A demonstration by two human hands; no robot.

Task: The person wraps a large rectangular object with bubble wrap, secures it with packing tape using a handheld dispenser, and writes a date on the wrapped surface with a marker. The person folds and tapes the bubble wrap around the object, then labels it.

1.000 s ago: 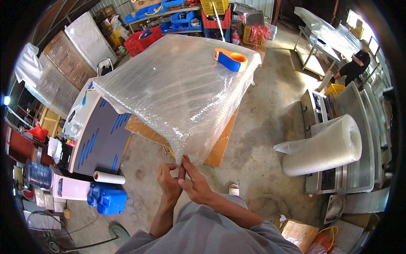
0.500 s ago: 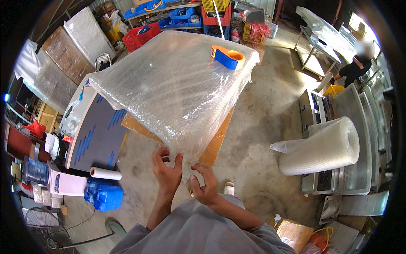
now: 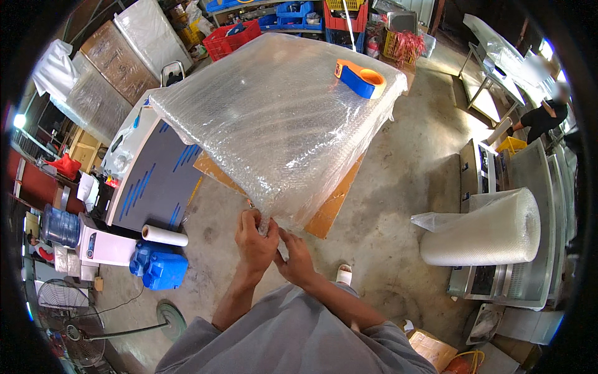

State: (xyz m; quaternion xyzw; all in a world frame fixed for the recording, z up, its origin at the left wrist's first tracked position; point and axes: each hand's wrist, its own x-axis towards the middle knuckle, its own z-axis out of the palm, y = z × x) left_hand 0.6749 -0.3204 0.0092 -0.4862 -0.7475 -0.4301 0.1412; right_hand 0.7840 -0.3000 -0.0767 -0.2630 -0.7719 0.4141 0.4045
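Observation:
A large boxy item covered in clear bubble wrap (image 3: 268, 118) stands in front of me, with brown cardboard (image 3: 333, 209) showing beneath its near corner. My left hand (image 3: 256, 240) is closed on the gathered bubble wrap at that corner. Close beside it, my right hand (image 3: 296, 257) has its fingers bent together at the edge of the same wrap; the fingertips are partly hidden behind the left hand. On top of the wrapped item, near its far right corner, lies an orange and blue tape dispenser (image 3: 361, 80).
A big roll of bubble wrap (image 3: 476, 234) lies on metal units at the right. To the left are a dark panel with blue strips (image 3: 149, 187), blue jugs (image 3: 165, 270) and a standing fan (image 3: 75, 333). A person (image 3: 543, 117) is at the far right.
My hands have drawn together at the near corner, the right one moving left toward the left one. The whole view has shifted slightly, with the wrapped item appearing farther right.

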